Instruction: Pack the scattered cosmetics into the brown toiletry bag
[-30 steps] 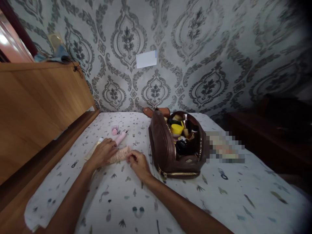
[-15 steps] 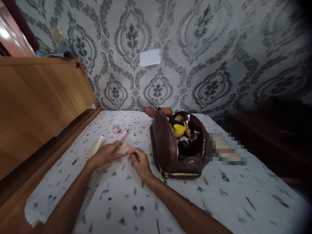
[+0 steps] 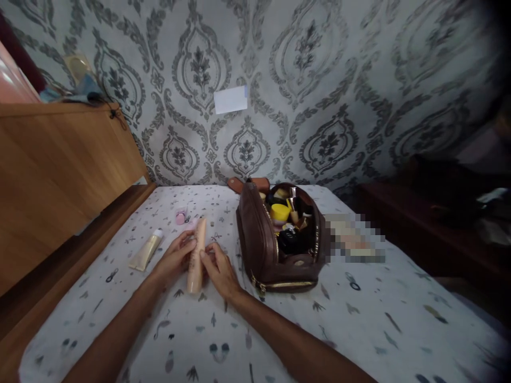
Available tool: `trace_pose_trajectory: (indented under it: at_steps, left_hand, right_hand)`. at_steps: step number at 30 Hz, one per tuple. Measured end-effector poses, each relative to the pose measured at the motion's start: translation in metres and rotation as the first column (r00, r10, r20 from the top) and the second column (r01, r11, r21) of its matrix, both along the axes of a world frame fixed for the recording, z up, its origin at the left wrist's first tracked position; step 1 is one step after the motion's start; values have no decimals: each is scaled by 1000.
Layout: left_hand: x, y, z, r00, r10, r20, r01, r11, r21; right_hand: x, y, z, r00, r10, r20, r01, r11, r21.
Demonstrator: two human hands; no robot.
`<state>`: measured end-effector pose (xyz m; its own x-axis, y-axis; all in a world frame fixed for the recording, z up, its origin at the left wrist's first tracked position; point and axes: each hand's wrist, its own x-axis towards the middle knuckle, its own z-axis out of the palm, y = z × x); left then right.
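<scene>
A peach-coloured squeeze tube [image 3: 195,268] is held between my two hands, its cap end toward me and its flat end pointing away. My left hand [image 3: 174,258] grips its left side, with the thumb on the front. From the right, my right hand [image 3: 219,268] presses thumb and fingers against it. Left of my hands lies a cream tube with a white cap [image 3: 147,250]. Behind the held tube, a pink item [image 3: 192,223] is partly hidden. A small pink container [image 3: 181,215] stands farther back.
Right of my hands, an unzipped brown toiletry bag [image 3: 259,239] holds several cosmetics, among them a yellow-lidded jar [image 3: 280,213]. A blurred-out flat item [image 3: 355,239] lies beyond it. A wooden panel [image 3: 67,170] borders the left, and the patterned wall [image 3: 243,143] closes the back.
The peach tube has been turned from lying low, largely covered by my left hand, to a raised, lengthwise position between both hands. The whole view has shifted slightly to the right.
</scene>
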<state>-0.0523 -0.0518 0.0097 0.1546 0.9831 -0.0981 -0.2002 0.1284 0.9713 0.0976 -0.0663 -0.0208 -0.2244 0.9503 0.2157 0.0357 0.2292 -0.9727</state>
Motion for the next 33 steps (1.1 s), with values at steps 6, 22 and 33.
trace_pose_trajectory:
  at_steps: [6,22,33]
  left_hand:
    - [-6,11,-6,954,138,-265,-88,978,191]
    - [-20,26,-3,45,300,-953,99,948,304]
    - [2,22,3,275,484,-831,82,849,521]
  right_hand:
    - [0,1,-3,988,21,-155,-36,995,-96]
    - [-1,14,-19,945,-178,-275,131,975,-180]
    - [-5,12,-22,956,-193,-223,165,977,-135]
